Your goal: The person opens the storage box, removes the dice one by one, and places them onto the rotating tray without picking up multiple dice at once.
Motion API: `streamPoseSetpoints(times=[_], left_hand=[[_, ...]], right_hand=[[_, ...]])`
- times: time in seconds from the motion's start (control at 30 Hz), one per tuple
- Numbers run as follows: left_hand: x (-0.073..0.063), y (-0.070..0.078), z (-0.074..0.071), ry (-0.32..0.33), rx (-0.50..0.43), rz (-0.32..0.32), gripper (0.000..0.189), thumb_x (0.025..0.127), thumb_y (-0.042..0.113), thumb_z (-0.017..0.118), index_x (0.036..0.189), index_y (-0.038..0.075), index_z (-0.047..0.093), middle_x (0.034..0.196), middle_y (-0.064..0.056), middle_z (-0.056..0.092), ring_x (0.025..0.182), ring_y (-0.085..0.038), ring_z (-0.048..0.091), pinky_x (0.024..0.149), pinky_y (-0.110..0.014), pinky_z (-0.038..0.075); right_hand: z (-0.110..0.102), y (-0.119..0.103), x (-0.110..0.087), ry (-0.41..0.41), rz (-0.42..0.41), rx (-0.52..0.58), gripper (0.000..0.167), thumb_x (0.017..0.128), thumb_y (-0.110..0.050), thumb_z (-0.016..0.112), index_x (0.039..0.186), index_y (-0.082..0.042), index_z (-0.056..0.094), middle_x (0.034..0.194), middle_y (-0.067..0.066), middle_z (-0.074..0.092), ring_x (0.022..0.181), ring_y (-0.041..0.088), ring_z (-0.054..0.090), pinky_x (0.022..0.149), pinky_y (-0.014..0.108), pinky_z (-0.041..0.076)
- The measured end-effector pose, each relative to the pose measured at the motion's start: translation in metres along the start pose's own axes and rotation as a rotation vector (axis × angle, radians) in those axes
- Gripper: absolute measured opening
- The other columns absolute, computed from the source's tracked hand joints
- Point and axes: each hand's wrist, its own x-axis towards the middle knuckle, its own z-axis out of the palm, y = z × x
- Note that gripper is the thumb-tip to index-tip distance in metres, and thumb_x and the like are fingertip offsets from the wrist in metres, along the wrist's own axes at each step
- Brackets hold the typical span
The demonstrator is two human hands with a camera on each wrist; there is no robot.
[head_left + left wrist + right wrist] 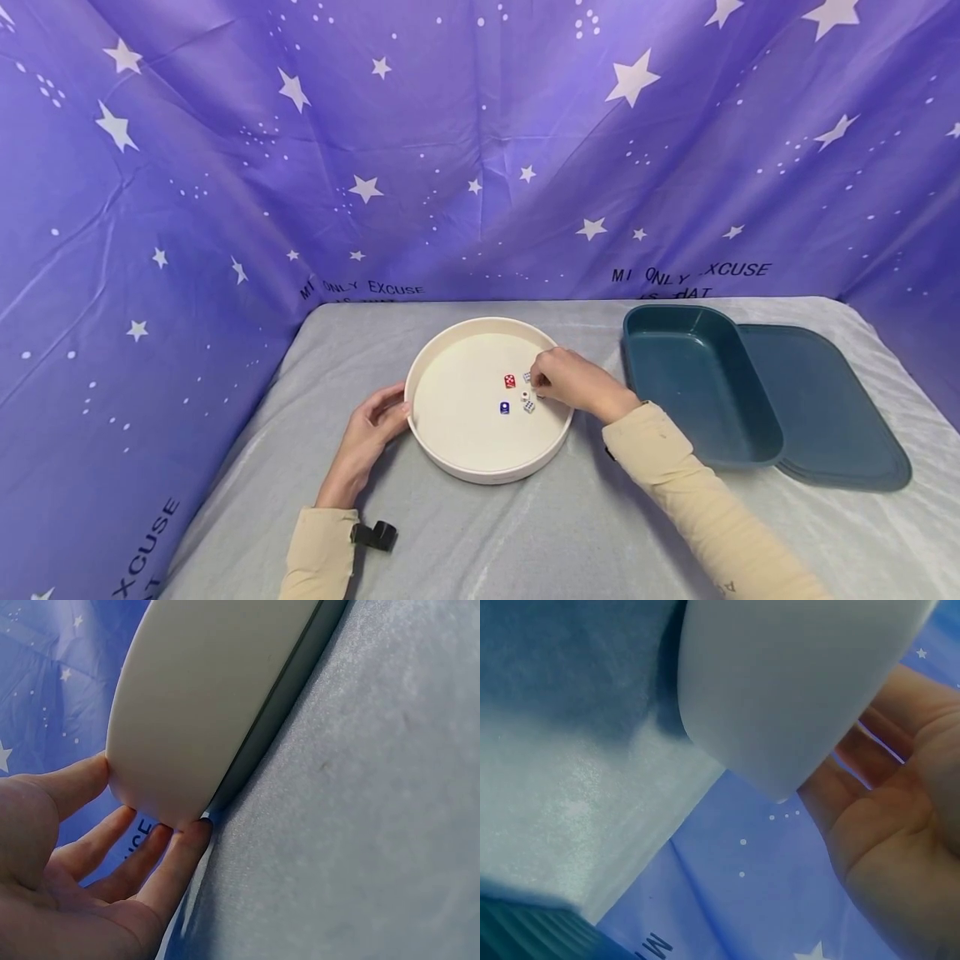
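A round cream tray (457, 450) stands on the cloth with several small dice in it. Among them are a red die (510, 381), a blue die (504, 407) and a white die (528, 407). My left hand (372, 425) touches the tray's left side, thumb at the rim and fingertips spread along the outer wall, as the left wrist view shows. Over the tray's right rim reaches my right hand (573, 379), its fingers bent down among the white dice. In the right wrist view the tray wall (780, 690) hides those fingertips; whether they pinch a die I cannot tell.
To the right sits a deep teal rectangular container (697, 392), partly over a flat teal lid (832, 408). Grey cloth (480, 533) covers the table. A purple star-patterned curtain (480, 150) hangs behind and at both sides.
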Motion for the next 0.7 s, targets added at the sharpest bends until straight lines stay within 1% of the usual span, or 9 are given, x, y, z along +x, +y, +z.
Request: streamPoseSetpoints(times=[0.17, 0.33, 0.43, 0.5, 0.57, 0.63, 0.7], left_hand=[[0.001, 0.002, 0.0, 0.001, 0.003, -0.001, 0.049, 0.095, 0.009, 0.067, 0.14, -0.002, 0.05, 0.141, -0.023, 0.052, 0.117, -0.016, 0.062, 0.094, -0.021, 0.055], [0.001, 0.005, 0.0, 0.007, 0.014, -0.004, 0.05, 0.095, 0.008, 0.067, 0.14, -0.003, 0.05, 0.14, -0.024, 0.052, 0.113, -0.013, 0.063, 0.093, -0.021, 0.056], [0.001, 0.01, -0.001, 0.034, 0.066, 0.001, 0.049, 0.095, 0.01, 0.067, 0.14, -0.002, 0.051, 0.139, -0.022, 0.053, 0.113, -0.013, 0.062, 0.092, -0.019, 0.055], [0.001, 0.015, -0.001, 0.067, 0.12, 0.018, 0.048, 0.095, 0.012, 0.068, 0.139, 0.0, 0.053, 0.138, -0.02, 0.056, 0.115, -0.015, 0.061, 0.093, -0.016, 0.053], [0.002, 0.021, 0.0, 0.104, 0.176, 0.049, 0.046, 0.095, 0.014, 0.068, 0.137, 0.0, 0.055, 0.137, -0.018, 0.058, 0.119, -0.019, 0.059, 0.093, -0.013, 0.05], [0.002, 0.029, 0.002, 0.127, 0.213, 0.092, 0.045, 0.095, 0.015, 0.068, 0.136, 0.0, 0.056, 0.136, -0.018, 0.059, 0.123, -0.022, 0.057, 0.095, -0.011, 0.047], [0.002, 0.037, 0.005, 0.142, 0.239, 0.139, 0.042, 0.096, 0.016, 0.068, 0.134, 0.0, 0.058, 0.135, -0.018, 0.059, 0.125, -0.024, 0.056, 0.097, -0.013, 0.047]], right_hand=[[-0.003, -0.003, -0.001, 0.016, -0.005, -0.025, 0.006, 0.083, -0.001, 0.076, 0.081, -0.005, 0.073, 0.079, 0.002, 0.068, 0.068, 0.01, 0.055, 0.063, 0.024, 0.051], [-0.009, -0.009, -0.004, 0.048, 0.0, -0.059, 0.004, 0.086, -0.003, 0.074, 0.088, -0.006, 0.075, 0.085, 0.003, 0.069, 0.073, 0.012, 0.059, 0.068, 0.028, 0.054], [-0.014, -0.013, -0.007, 0.067, 0.006, -0.088, 0.005, 0.09, -0.01, 0.072, 0.094, -0.008, 0.075, 0.092, 0.003, 0.069, 0.079, 0.015, 0.062, 0.072, 0.033, 0.055], [-0.017, -0.015, -0.009, 0.077, 0.016, -0.096, 0.01, 0.091, -0.014, 0.071, 0.099, -0.008, 0.074, 0.098, 0.004, 0.07, 0.087, 0.018, 0.065, 0.077, 0.037, 0.057], [-0.021, -0.017, -0.013, 0.088, 0.03, -0.094, 0.017, 0.092, -0.016, 0.071, 0.106, -0.007, 0.073, 0.106, 0.006, 0.07, 0.096, 0.022, 0.066, 0.084, 0.041, 0.057], [-0.026, -0.019, -0.017, 0.101, 0.048, -0.082, 0.022, 0.093, -0.018, 0.07, 0.112, -0.006, 0.072, 0.113, 0.008, 0.069, 0.104, 0.024, 0.066, 0.09, 0.043, 0.057], [-0.03, -0.02, -0.021, 0.126, 0.054, -0.082, 0.026, 0.094, -0.02, 0.069, 0.115, -0.006, 0.071, 0.118, 0.009, 0.067, 0.11, 0.027, 0.065, 0.094, 0.044, 0.056]])
